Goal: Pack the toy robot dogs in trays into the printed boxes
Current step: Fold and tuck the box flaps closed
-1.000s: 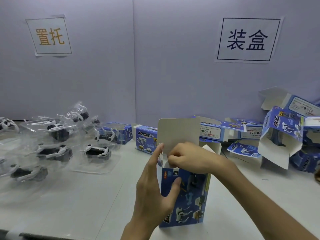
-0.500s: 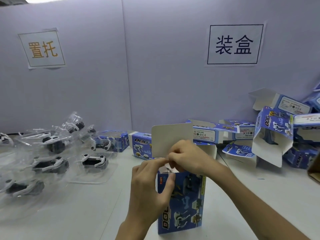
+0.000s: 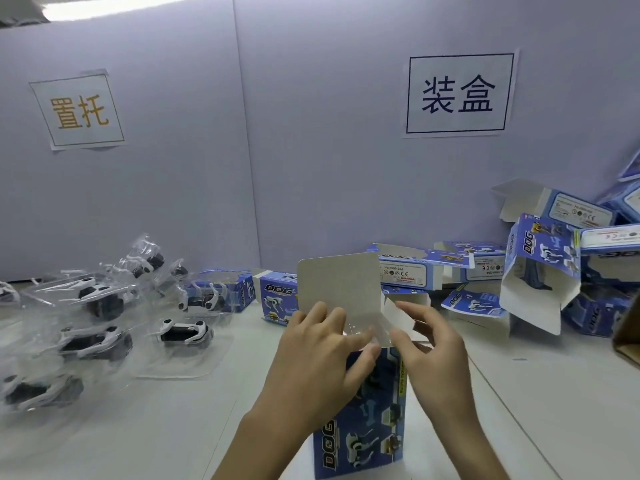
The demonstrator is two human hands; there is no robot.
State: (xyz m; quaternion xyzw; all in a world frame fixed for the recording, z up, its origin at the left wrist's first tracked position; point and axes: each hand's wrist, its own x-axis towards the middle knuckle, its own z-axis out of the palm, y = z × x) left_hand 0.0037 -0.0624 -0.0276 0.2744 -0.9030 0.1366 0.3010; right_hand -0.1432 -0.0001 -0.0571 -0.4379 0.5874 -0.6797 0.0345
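flanking the upright box (image 3: 375, 414) grasped by left grip (image 3: 318, 368) and right grip (image 3: 436, 358): trayed dogs (image 3: 183, 332), loose boxes (image 3: 540, 258).

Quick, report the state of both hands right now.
Left hand: grips the upright printed box near its top.
Right hand: pinches the box's white side flap.

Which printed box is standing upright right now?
The box between left hand and right hand, lid flap raised; the others lie tipped by the wall.
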